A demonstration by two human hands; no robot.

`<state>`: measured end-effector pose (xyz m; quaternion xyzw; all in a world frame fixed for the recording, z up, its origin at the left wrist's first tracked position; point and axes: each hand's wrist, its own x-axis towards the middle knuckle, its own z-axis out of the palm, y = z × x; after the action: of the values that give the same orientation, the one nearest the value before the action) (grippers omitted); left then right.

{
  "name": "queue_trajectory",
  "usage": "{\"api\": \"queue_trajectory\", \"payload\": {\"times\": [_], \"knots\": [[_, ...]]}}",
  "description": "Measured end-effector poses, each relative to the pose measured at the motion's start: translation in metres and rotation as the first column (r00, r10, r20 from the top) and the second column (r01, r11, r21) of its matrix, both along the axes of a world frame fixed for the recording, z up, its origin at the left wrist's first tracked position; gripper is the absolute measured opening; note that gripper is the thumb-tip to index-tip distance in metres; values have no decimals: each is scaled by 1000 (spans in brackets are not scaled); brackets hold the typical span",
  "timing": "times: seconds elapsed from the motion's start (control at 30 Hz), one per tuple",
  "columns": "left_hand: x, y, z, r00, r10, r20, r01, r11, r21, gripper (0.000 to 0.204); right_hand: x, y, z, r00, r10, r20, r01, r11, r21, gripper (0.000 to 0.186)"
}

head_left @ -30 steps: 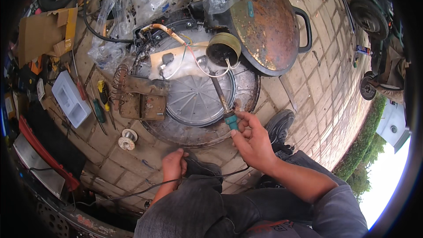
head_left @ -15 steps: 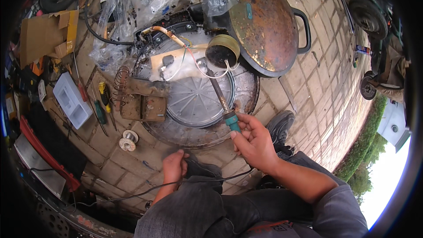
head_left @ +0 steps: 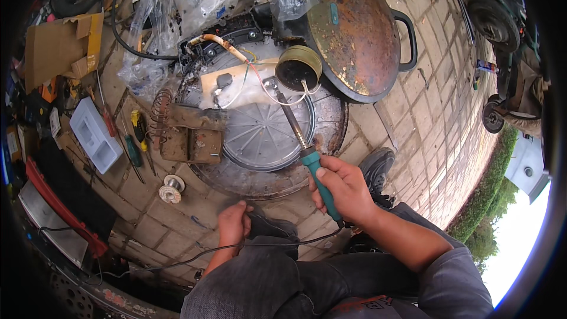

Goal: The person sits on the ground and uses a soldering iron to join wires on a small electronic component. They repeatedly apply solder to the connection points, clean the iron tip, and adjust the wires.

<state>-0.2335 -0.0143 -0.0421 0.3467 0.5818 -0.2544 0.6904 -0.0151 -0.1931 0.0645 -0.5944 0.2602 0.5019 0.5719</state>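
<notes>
My right hand (head_left: 345, 192) is wrapped round the teal handle of a soldering iron (head_left: 322, 186), thumb on top. Its metal shaft points up and away, with the tip end beside an open tin can (head_left: 299, 68) and the edge of a stained piece of cardboard (head_left: 239, 85). White and red wires (head_left: 260, 80) run between the cardboard and the can. All this lies over a round ribbed metal lid (head_left: 269, 133). Near my shoe, my left hand (head_left: 233, 224) is closed with fingers curled; what it holds, if anything, is hidden. The iron's cord (head_left: 207, 252) crosses above my knee.
A spool of solder wire (head_left: 172, 189) stands on the paving. Left of the lid are a rusty metal box (head_left: 192, 142), screwdrivers (head_left: 139, 130) and a pale plastic tray (head_left: 96, 133). A large rusty pan-like lid (head_left: 357, 32) with a handle sits at the back; plastic bags lie beside it.
My right hand has a fuller grip on the soldering iron, lower down, so more of the teal handle shows. The tip end shows brighter beside the can. My left hand stays in place.
</notes>
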Motion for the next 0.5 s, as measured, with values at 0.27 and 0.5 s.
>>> {"api": "queue_trajectory", "payload": {"times": [0.27,0.5], "knots": [[-2,0,-1,1000,2,20,-2,1000,-4,34,3,1,1,999,16,40,-16,1000,1,16],[0,0,1,1000,-2,4,2,1000,-2,34,6,5,3,996,59,66,-56,998,-36,14]]}}
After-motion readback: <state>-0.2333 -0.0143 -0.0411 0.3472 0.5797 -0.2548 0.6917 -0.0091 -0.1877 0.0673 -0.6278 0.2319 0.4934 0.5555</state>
